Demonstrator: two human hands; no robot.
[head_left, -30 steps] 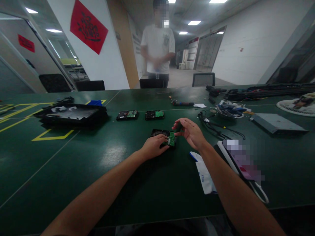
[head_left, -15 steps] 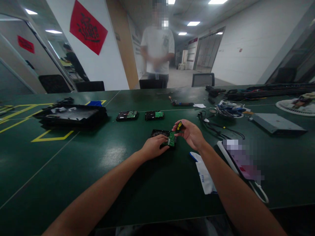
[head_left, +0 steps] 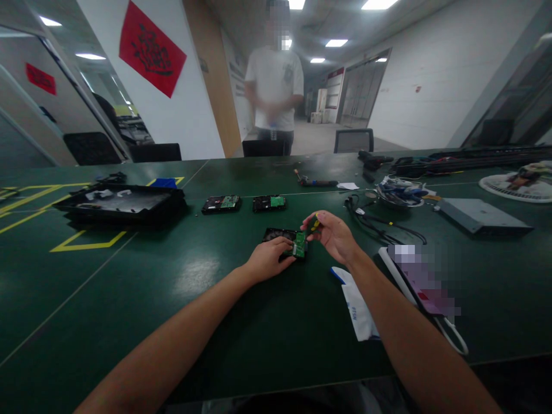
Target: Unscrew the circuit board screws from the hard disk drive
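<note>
A black hard drive (head_left: 300, 246) with a green circuit board lies on the table in front of me. My left hand (head_left: 271, 257) grips it from the left, fingers over its top and thumb along the near edge. In my right hand (head_left: 331, 232), a small screwdriver (head_left: 315, 223) with a black and yellow handle is pinched between the fingers above the drive's right end. Its tip is too small to make out. Farther back lie two more drives with green boards, a left one (head_left: 221, 203) and a right one (head_left: 269, 203).
Black stacked trays (head_left: 125, 201) stand at left. To the right are black cables (head_left: 379, 227), a metal box (head_left: 483, 215), a phone (head_left: 425, 282) and a white packet (head_left: 359, 313). A torch-like tool (head_left: 317, 182) lies farther back. Across the table stands a person (head_left: 275, 86).
The screwdriver handle has turned a little in my right fingers, showing less yellow. My left hand stays on the hard drive. The whole view has shifted slightly.
</note>
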